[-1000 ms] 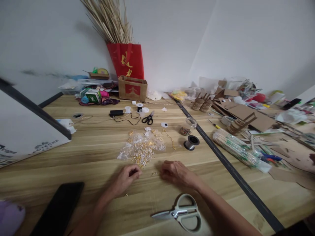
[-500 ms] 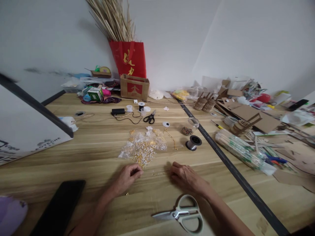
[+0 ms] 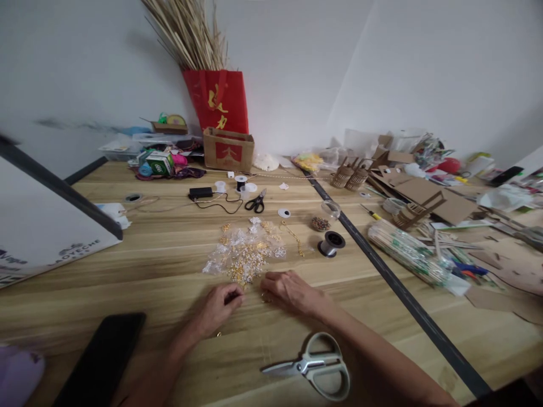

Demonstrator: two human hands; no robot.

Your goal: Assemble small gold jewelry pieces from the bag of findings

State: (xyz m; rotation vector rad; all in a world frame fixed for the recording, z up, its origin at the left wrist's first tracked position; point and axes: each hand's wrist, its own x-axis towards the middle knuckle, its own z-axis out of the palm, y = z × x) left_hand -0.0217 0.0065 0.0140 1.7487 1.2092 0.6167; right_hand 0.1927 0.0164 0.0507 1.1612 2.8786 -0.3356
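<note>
A pile of small gold and silver beads [image 3: 248,263], mixed with clear plastic bags, lies in the middle of the table. At its near edge my left hand [image 3: 220,308] rests with thumb and fingertips pinched together; whatever they hold is too small to name. My right hand [image 3: 291,291] is just right of the pile, fingers curled down to the tabletop beside a few tiny gold pieces [image 3: 266,298]. Its fingertips are partly hidden. A small gold ring [image 3: 219,334] lies below my left hand. Large scissors [image 3: 314,366] with pale handles lie between my forearms.
A black phone [image 3: 104,356] lies at the near left. Behind the pile are black scissors [image 3: 255,202], a gold chain [image 3: 292,237], a wire spool [image 3: 331,244] and a tub of beads [image 3: 321,224]. Bagged sticks [image 3: 407,251] and cardboard crowd the right. A white box [image 3: 55,226] stands left.
My right hand has moved left, toward the bead pile and over the tiny gold pieces. My left hand has stayed about where it was. The view has shifted slightly.
</note>
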